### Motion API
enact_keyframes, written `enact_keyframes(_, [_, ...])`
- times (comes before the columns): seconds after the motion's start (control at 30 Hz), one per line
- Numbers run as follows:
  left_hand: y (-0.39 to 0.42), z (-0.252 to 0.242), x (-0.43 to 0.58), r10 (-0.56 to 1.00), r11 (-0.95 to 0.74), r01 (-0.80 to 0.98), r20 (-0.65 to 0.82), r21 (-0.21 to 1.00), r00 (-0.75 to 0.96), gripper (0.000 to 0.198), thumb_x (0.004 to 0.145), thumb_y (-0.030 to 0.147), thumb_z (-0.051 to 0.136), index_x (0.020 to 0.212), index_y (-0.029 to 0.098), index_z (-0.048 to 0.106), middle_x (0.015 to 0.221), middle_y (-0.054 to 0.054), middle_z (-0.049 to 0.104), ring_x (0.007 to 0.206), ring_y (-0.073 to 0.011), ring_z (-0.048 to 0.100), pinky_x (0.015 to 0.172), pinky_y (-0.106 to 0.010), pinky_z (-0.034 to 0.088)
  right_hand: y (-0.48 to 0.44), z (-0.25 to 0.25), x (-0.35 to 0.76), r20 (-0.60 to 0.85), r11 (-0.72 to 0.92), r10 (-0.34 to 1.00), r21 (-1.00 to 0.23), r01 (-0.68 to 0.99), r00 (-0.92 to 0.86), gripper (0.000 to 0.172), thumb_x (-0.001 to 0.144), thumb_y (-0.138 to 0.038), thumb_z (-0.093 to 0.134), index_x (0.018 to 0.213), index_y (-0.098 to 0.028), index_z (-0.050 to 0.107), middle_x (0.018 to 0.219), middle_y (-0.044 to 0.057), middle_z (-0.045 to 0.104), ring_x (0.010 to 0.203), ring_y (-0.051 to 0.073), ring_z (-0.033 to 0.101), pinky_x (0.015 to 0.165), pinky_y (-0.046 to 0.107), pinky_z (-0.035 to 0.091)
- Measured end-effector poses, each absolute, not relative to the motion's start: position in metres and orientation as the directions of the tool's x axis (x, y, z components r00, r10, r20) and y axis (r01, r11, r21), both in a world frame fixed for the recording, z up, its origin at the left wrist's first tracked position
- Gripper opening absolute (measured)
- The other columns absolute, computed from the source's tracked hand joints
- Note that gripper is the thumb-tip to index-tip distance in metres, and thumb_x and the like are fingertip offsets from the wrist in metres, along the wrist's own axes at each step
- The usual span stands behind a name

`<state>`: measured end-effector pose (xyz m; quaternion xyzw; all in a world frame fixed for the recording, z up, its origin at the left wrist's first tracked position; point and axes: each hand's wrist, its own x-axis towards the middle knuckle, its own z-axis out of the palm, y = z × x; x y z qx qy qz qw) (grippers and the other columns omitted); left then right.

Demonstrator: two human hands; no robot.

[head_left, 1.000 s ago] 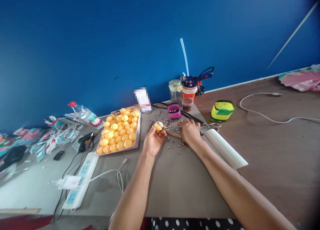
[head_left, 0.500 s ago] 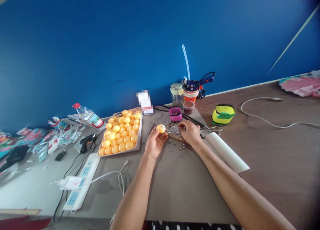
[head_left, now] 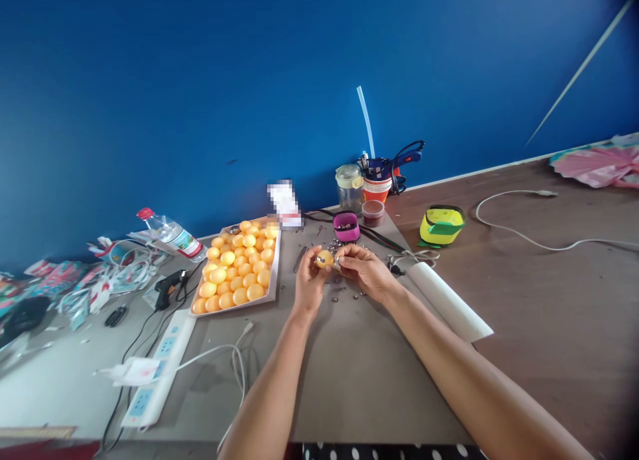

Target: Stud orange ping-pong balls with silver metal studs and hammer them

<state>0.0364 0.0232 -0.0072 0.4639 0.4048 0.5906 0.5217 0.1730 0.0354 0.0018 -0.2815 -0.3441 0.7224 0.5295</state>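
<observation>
An orange ping-pong ball (head_left: 325,260) with a dark spot and shiny bits on it is gripped in the fingers of my left hand (head_left: 309,288). My right hand (head_left: 368,272) pinches a small shiny metal piece (head_left: 336,262) at the ball's right side; its exact kind is too small to make out. Behind my hands, a scatter of small shiny metal pieces (head_left: 335,299) lies on the grey table, partly covered by my right hand. A purple container (head_left: 347,228) with more small pieces inside stands just beyond.
To the left sits a tray (head_left: 273,281) of orange balls, with a water bottle (head_left: 174,235), a glue gun (head_left: 167,288) and a power strip (head_left: 162,360) near it. At right are a white roll (head_left: 452,302) and a yellow container (head_left: 442,227). A jar (head_left: 349,188) stands behind.
My right hand has moved left from the scattered metal pieces to the ball, with a small shiny piece between its fingers. The ball has turned slightly in my left hand.
</observation>
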Motion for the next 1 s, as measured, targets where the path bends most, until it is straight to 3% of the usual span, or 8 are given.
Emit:
enact_keyframes(0.2, [0.0214,-0.0091,0.0383,0.986,-0.169,-0.099,0.17,0.981,-0.002,0.042,0.069,0.03,0.069,0.106,0.02,0.052,0.097,-0.003,0.056,0.079,-0.0111,0.056,0.072,-0.024,0.047,0.0337,0.0033,0.1707,-0.032,-0.2,0.956,-0.802,-0.563,-0.293,0.016,0.06,-0.026,0.073,0.068,-0.018,0.061,0.072,-0.002,0.062,0.066,0.011,0.054,0.069,0.027,0.04])
enact_keyframes(0.47, [0.0198,-0.0116,0.0362,0.953,-0.291,0.146,0.299,0.945,-0.037,0.042,0.072,0.036,0.067,0.108,0.019,0.055,0.099,-0.007,0.058,0.087,-0.0176,0.058,0.076,-0.029,0.049,0.0355,-0.0036,0.1699,-0.01,-0.194,0.951,-0.8,-0.568,-0.31,0.015,0.062,-0.026,0.073,0.068,-0.018,0.061,0.069,-0.002,0.061,0.066,0.01,0.053,0.068,0.026,0.04])
enact_keyframes(0.7, [0.0173,-0.0119,0.0372,0.935,-0.351,0.186,0.353,0.918,0.024,0.039,0.081,0.035,0.056,0.116,0.02,0.051,0.109,-0.011,0.055,0.097,-0.0198,0.056,0.08,-0.031,0.047,0.0366,-0.0019,0.1726,-0.013,-0.213,0.943,-0.793,-0.57,-0.333,0.018,0.061,-0.028,0.074,0.067,-0.018,0.061,0.068,-0.002,0.06,0.067,0.011,0.054,0.071,0.026,0.04])
enact_keyframes(1.0, [0.0188,-0.0147,0.0352,0.906,-0.408,0.283,0.423,0.868,0.01,0.038,0.08,0.033,0.057,0.116,0.02,0.052,0.11,-0.01,0.054,0.1,-0.0205,0.054,0.086,-0.034,0.045,0.0381,-0.0057,0.1736,-0.002,-0.211,0.939,-0.794,-0.57,-0.345,0.015,0.063,-0.026,0.073,0.068,-0.017,0.061,0.069,-0.002,0.06,0.068,0.011,0.055,0.074,0.027,0.041])
